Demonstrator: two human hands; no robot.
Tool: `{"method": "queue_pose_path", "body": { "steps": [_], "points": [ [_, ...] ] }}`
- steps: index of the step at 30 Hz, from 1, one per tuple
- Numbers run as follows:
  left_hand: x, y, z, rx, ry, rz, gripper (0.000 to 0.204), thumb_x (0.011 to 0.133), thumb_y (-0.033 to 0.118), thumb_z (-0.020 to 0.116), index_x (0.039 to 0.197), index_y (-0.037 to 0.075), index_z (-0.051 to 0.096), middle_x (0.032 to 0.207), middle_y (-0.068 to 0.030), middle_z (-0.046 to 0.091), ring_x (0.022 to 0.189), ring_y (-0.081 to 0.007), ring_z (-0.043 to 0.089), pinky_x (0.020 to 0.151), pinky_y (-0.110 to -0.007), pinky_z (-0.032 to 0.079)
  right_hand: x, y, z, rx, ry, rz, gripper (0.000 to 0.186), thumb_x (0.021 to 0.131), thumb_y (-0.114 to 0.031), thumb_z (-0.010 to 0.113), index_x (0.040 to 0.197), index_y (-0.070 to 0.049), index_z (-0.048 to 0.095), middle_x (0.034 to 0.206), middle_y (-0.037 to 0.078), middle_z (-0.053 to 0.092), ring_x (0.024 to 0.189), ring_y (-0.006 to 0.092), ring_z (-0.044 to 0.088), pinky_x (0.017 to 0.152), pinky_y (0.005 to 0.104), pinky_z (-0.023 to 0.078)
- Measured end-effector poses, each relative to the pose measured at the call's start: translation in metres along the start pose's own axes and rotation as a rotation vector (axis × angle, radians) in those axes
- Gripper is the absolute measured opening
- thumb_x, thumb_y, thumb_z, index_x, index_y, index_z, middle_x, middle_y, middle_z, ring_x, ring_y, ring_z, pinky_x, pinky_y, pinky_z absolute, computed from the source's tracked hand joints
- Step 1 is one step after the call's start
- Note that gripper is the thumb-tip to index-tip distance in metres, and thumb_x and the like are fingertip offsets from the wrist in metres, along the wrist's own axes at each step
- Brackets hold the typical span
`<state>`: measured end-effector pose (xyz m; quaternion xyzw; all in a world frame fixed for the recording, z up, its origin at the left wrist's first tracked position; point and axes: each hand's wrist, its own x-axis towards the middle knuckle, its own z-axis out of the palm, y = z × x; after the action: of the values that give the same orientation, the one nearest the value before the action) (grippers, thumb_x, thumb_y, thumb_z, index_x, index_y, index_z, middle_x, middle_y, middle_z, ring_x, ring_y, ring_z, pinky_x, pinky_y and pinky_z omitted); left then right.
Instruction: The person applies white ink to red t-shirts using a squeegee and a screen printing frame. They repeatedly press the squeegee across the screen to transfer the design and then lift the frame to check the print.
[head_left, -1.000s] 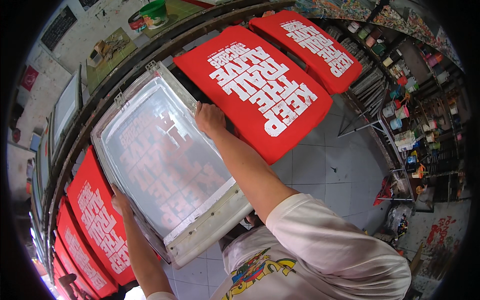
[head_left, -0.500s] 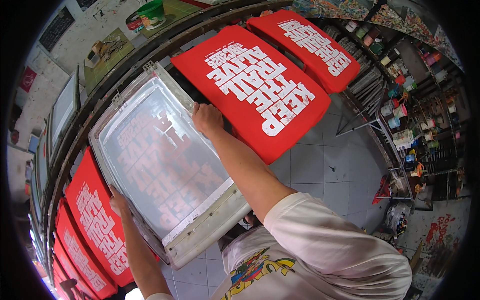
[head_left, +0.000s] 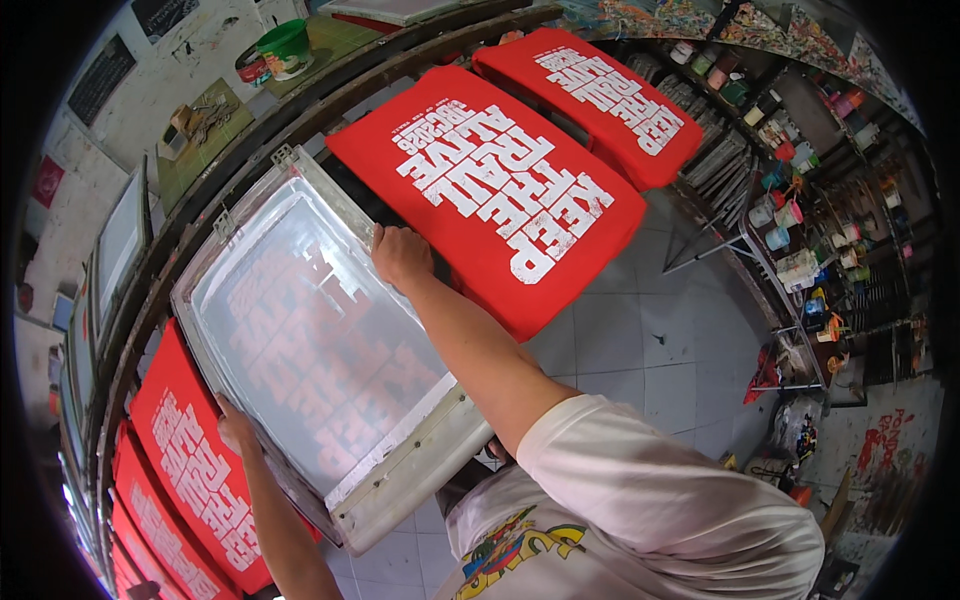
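Moderate, fairly even light brightens the red printed fabric (head_left: 487, 205), its white lettering crisp; pale glare veils the silk screen (head_left: 300, 330), a soft darker patch crossing its middle; the paint-pot shelving (head_left: 800, 265) sits dimmer; bluish-white glare burns out the lower-left; straight edges bow toward blackened corners.

Your T-shirt (head_left: 650, 480) white, printed multicolour; your printing screen (head_left: 325, 340) silver-grey; twelve-o'clock shirt (head_left: 480, 200) red, blocky white lettering (head_left: 515, 205).

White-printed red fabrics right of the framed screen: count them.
2: the nearer fabric beside the framed screen, the farther fabric beyond it at upper right. None looks hidden.
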<state>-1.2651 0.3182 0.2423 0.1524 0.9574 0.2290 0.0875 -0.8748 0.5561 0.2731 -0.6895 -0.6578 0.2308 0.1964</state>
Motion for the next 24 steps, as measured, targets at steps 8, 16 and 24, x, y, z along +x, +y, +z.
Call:
{"method": "queue_pose_path", "body": {
  "steps": [8, 16, 24],
  "points": [
    [-0.003, 0.002, 0.003, -0.004, -0.002, 0.047, 0.100, 0.094, 0.081, 0.035, 0.094, -0.011, 0.074, 0.098, -0.0304, 0.072, 0.095, -0.0422, 0.068, 0.087, -0.054, 0.051, -0.001, 0.002, -0.002, 0.012, 0.014, 0.001, 0.060, 0.109, -0.038, 0.036, 0.090, 0.002, 0.076, 0.094, 0.028, 0.074, 0.094, 0.0413, 0.072, 0.091, 0.0492, 0.055],
    [0.004, -0.001, 0.007, -0.015, 0.022, 0.034, 0.099, 0.094, 0.080, 0.036, 0.089, -0.012, 0.073, 0.093, -0.0317, 0.071, 0.092, -0.0451, 0.069, 0.085, -0.056, 0.051, 0.002, 0.002, 0.001, 0.025, -0.010, 0.024, 0.059, 0.109, -0.038, 0.036, 0.090, 0.000, 0.077, 0.095, 0.026, 0.075, 0.096, 0.0410, 0.073, 0.090, 0.0520, 0.055],
    [0.011, -0.013, 0.010, -0.012, 0.053, 0.063, 0.099, 0.096, 0.079, 0.035, 0.088, -0.012, 0.073, 0.088, -0.0315, 0.070, 0.088, -0.0433, 0.069, 0.084, -0.056, 0.051, -0.001, -0.003, -0.001, 0.033, 0.001, 0.008, 0.059, 0.109, -0.037, 0.037, 0.090, 0.003, 0.076, 0.093, 0.027, 0.074, 0.094, 0.0412, 0.072, 0.091, 0.0493, 0.055]
  ]
}}
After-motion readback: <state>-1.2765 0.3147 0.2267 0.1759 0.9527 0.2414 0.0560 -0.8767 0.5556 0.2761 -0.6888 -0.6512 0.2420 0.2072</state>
